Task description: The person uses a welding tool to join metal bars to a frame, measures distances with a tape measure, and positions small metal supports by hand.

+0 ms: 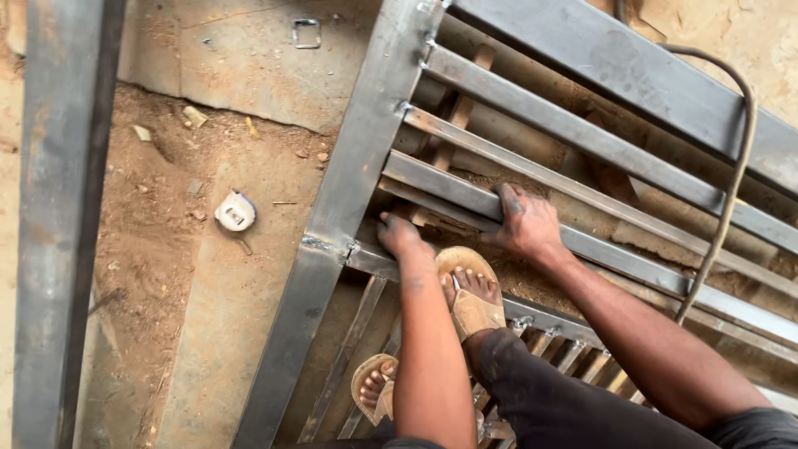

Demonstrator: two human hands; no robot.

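Note:
A welded steel gate frame (337, 208) lies flat on the dirt floor, with slanted steel slats across it. My left hand (401, 235) reaches down to the near end of one slat (440, 193) where it meets the frame's upright, fingers curled against the metal. My right hand (525, 223) rests palm down on the same slat further right, fingers spread over its edge. My sandalled feet (470, 293) stand on the frame just below the hands, one on a crossbar, the other lower left.
A white tape measure (235, 211) lies on the dirt left of the frame. A dark cable (731, 183) runs over the slats at right. A separate steel tube (58, 216) stands along the left edge. A small metal bracket (306, 33) lies on the concrete.

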